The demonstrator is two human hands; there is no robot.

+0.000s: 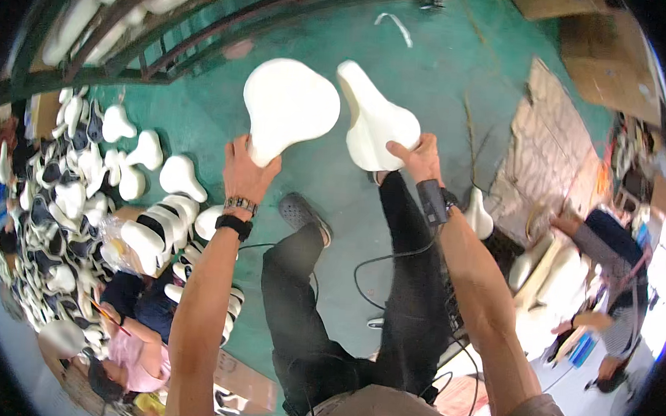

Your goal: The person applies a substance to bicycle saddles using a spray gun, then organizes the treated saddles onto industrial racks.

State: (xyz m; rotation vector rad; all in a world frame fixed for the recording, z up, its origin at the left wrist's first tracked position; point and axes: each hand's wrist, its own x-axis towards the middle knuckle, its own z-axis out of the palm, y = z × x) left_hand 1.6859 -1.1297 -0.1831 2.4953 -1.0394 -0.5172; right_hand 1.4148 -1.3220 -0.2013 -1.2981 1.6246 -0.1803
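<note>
Both of my arms reach forward over the green floor, each hand holding a white bicycle saddle foam. My left hand (250, 171) is closed around the narrow nose of the left saddle foam (292, 102), whose wide rounded end points away from me. In my right hand (421, 160) the other saddle foam (376, 123) is gripped at its wide end, thumb on top and the nose pointing away. The two foams hang side by side, slightly apart. Fingers beneath each foam are partly hidden.
Heaped saddle foams (66, 199) cover the left side. A dark metal rack (151, 63) with white pieces stands at far left. A wrinkled brown sheet (538, 152) and a loose foam (479, 215) lie right. A cable (355, 274) hangs by my legs. People work at lower left and right.
</note>
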